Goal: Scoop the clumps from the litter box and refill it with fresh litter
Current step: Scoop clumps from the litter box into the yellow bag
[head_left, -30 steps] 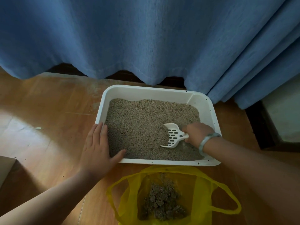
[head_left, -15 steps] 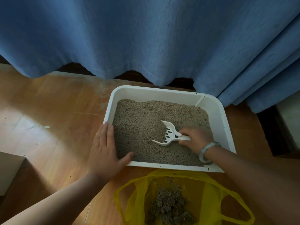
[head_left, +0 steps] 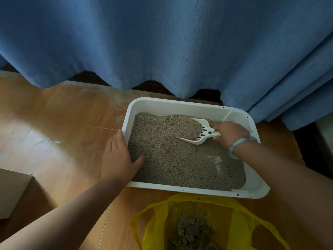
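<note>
The left hand (head_left: 117, 157) lies flat with straight fingers over the left rim of the litter box (head_left: 180, 106), thumb inside on the litter (head_left: 171, 159), likely pinning the box to the floor (head_left: 63, 123). The right hand (head_left: 230, 134), wrapped tight around the handle, works the scoop (head_left: 205, 127) at the far side, its bowl heaped with grains. Whether a clump sits in that load is hard to tell. The yellow bag (head_left: 156, 222) lies open just near of the box, clumps (head_left: 191, 230) inside, handy for dumping.
</note>
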`<state>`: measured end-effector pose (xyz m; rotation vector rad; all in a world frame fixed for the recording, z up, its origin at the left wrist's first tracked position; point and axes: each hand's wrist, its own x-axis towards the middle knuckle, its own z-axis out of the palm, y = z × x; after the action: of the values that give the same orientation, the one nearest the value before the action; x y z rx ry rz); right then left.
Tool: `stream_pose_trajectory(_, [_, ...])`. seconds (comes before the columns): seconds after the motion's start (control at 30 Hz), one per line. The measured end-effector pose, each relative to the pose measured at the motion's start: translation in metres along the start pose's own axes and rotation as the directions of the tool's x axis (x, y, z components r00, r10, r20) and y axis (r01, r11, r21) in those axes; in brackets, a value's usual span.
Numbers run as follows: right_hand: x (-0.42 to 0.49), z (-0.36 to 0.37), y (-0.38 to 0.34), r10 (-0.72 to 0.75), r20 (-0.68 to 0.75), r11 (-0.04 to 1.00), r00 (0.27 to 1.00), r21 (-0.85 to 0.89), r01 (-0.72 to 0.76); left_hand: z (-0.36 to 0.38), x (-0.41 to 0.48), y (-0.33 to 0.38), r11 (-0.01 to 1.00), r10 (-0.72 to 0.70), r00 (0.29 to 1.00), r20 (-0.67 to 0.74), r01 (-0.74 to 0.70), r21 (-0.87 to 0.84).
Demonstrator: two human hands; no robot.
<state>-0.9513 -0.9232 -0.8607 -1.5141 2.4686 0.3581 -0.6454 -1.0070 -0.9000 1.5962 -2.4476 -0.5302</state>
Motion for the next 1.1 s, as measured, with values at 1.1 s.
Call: stream_pose_trajectory(1.1, [0.064, 0.014, -0.088, -0.233, -0.074, 0.877, 0.97, 0.414, 0.242, 0.008, 0.0, -0.011, 0.996, 0.093, 0.995, -0.031, -0.093, 0.02])
